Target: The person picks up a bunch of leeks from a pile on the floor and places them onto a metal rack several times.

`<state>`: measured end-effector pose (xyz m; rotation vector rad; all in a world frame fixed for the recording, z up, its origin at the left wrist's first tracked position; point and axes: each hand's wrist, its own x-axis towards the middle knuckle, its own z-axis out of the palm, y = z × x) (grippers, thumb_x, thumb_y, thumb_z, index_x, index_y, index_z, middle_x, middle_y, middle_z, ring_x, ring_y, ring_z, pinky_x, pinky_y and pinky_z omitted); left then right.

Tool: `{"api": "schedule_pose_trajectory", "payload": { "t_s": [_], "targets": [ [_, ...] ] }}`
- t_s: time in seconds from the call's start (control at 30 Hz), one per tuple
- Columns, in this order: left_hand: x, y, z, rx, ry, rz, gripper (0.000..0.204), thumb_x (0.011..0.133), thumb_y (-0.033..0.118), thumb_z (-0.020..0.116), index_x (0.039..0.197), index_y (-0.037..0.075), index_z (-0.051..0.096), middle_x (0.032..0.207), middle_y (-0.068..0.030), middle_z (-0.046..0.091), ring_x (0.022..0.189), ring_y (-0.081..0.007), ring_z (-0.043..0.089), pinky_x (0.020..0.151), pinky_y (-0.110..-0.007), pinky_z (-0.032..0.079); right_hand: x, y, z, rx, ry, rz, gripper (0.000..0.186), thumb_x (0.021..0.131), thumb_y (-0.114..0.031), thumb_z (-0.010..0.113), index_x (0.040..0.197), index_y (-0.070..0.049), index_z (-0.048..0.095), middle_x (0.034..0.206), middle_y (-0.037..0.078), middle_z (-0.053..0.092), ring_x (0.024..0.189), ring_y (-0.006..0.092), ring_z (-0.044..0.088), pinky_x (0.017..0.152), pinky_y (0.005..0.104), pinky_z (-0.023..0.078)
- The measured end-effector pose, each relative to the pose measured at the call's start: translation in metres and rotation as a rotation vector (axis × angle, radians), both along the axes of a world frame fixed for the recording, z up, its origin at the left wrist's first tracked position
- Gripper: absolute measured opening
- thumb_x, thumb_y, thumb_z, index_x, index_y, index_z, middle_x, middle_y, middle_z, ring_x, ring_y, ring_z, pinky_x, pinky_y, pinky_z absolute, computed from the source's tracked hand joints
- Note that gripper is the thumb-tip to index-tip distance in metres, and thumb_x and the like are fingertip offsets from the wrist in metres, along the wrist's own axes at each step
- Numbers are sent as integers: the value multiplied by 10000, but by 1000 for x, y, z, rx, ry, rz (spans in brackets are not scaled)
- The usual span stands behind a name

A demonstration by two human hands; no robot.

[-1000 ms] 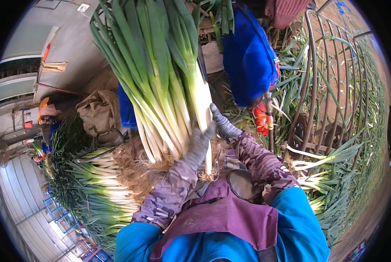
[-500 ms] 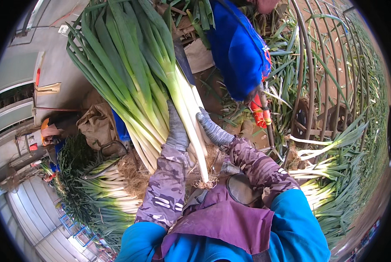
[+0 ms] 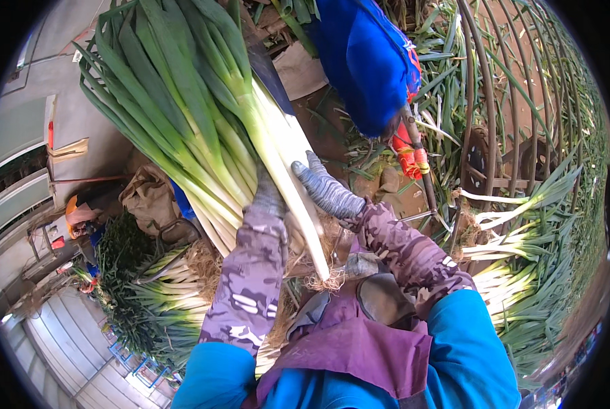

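Note:
A big bunch of long green onions (image 3: pixel 202 116) stretches from upper left to centre, leaves away from me and white stems toward my lap. Among the stems is my gloved left hand (image 3: pixel 269 194), its fingers partly hidden and closed around the bunch. One thick onion (image 3: pixel 288 184) lies over the top of that hand, its stringy roots hanging above my apron (image 3: pixel 352 341). My right hand (image 3: pixel 331 191), in a grey striped glove, is just right of this stem. Its thumb and fingers are spread, holding nothing.
Piled onions (image 3: pixel 175 293) lie at my left, and more onions (image 3: pixel 509 266) at my right. Curved metal bars (image 3: pixel 485 102) rise at the right. Ahead are a person's blue clothing (image 3: pixel 366 68) and a post wrapped in red (image 3: pixel 408 153). A brown sack (image 3: pixel 151 198) stands at left.
The bunch and my left hand have shifted slightly left and away from me. My right hand has come off the stems, its fingers spreading.

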<state>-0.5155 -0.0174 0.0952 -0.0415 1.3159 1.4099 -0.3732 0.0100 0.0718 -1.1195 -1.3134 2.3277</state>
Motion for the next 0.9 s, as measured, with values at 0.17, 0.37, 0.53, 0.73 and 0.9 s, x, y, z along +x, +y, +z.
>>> {"api": "schedule_pose_trajectory", "payload": {
  "t_s": [0.17, 0.37, 0.53, 0.73, 0.9],
  "targets": [
    [14, -23, 0, -6, -42, 5, 726, 956, 649, 537, 1393, 71, 507, 1214, -96, 633, 1071, -246, 644, 926, -347, 566, -1, -1, 2, 105, -61, 18, 1012, 982, -650, 476, 1546, 132, 169, 1574, 367, 260, 1498, 422, 263, 1234, 400, 219],
    [24, -54, -3, -17, -203, -110, 620, 967, 568, 585, 1329, 67, 536, 1117, -71, 639, 994, -211, 652, 826, -327, 589, 16, -44, -8, 304, -158, 83, 986, 1000, -625, 398, 1550, 138, 104, 1619, 353, 142, 1541, 396, 141, 1254, 389, 143],
    [48, -87, 19, 10, 73, -341, 551, 1010, 435, 577, 1367, 25, 484, 1226, -93, 594, 1120, -190, 589, 941, -335, 533, 51, -71, -4, 342, 55, 10, 909, 1018, -514, 456, 1585, 71, 53, 1656, 301, 66, 1552, 406, 73, 1261, 417, 88],
    [52, -58, 42, -58, 152, -569, 363, 1046, 337, 531, 1190, 4, 543, 898, -131, 636, 727, -212, 670, 618, -324, 612, 87, -31, -29, 114, 85, 18, 534, 1053, -378, 525, 1434, -3, 519, 1404, 199, 587, 1310, 267, 557, 1120, 338, 413],
    [56, -55, 44, -75, 88, -451, 370, 1032, 320, 543, 1189, -15, 539, 845, -148, 620, 679, -268, 662, 600, -407, 626, 87, 12, -26, 42, -56, -62, 399, 979, -355, 669, 1165, -2, 681, 971, 80, 721, 900, 126, 648, 819, 303, 530]
  ]
}}
